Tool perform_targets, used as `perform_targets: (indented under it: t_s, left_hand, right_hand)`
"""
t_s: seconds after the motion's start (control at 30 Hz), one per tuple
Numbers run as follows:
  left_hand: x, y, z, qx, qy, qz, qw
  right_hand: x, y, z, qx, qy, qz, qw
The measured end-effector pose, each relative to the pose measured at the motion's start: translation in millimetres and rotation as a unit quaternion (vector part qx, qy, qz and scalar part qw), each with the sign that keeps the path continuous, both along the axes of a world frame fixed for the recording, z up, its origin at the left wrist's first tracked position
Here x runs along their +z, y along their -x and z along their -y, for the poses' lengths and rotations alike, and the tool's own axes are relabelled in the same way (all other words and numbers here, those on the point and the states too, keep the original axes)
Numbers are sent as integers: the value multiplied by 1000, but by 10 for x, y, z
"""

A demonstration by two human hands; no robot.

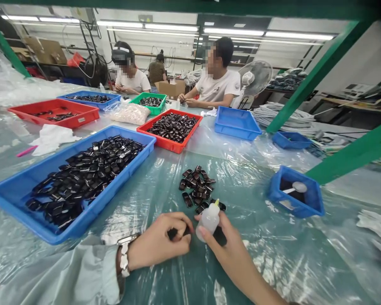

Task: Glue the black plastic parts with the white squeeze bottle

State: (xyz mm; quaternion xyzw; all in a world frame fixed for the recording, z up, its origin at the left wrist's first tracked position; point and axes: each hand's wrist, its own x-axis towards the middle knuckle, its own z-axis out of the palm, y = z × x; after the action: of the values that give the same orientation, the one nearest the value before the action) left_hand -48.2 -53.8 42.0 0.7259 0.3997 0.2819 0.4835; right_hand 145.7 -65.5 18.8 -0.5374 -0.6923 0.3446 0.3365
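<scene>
My right hand [230, 245] is wrapped around a translucent squeeze bottle [208, 222] with a yellowish nozzle, its tip pointing up and slightly right. Beside it, my left hand [163, 237] has its fingers curled in a pinch on a small black glossy piece [172, 233], mostly hidden by the fingers. Just beyond both hands lies a loose pile of similar black pieces [197, 185] on the plastic-covered table [241, 186]. To the left, a long blue tray [127, 180] holds many more of these pieces.
Farther back stand a red tray [178, 149] and a green tray [155, 111] of black pieces, another red tray [79, 120], and an empty blue tray [236, 123]. At right, a small blue bin [295, 207] sits beside a green post [352, 148]. Two people work across the table.
</scene>
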Motion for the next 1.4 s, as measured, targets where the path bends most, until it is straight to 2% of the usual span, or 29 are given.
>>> perform_targets:
  t_s: [0.17, 0.4, 0.53, 0.67, 0.8, 0.87, 0.93, 1.0, 1.1, 1.17, 1.27, 1.4]
  left_hand:
    - [20, 73, -5, 18, 43, -11, 999]
    - [62, 91, 66, -29, 78, -44, 996]
    - [64, 75, 94, -14, 91, -56, 994]
    - [121, 52, 135, -8, 72, -59, 996]
    - [108, 44, 130, 11, 73, -91, 993]
    - [74, 51, 117, 27, 85, -97, 991]
    - [50, 59, 112, 36, 91, -100, 990]
    - [49, 65, 120, 31, 83, -104, 991]
    - [87, 73, 146, 21, 59, -93, 994]
    - [111, 81, 160, 23, 49, -73, 996]
    - [111, 99, 165, 24, 35, -42, 998]
    - [64, 113, 158, 38, 27, -14, 999]
  right_hand:
    - [23, -35, -15, -32, 24, -15, 999]
    - [120, -123, 88, -34, 39, -15, 999]
    - [111, -115, 103, -13, 61, -1, 998]
    - [114, -131, 122, 4, 85, 14, 996]
    - [158, -170, 173, 27, 141, 7, 990]
    - [169, -186, 227, 20, 158, -6, 987]
    - [168, -203, 283, -17, 164, -24, 986]
    - [160, -229, 316, -42, 144, -47, 988]
    - [162, -280, 301, -12, 66, -56, 996]
    - [181, -299, 275, -27, 29, -56, 998]
    - [226, -283, 261, -93, 8, -69, 993]
    - [272, -230, 281, -103, 6, -75, 992]
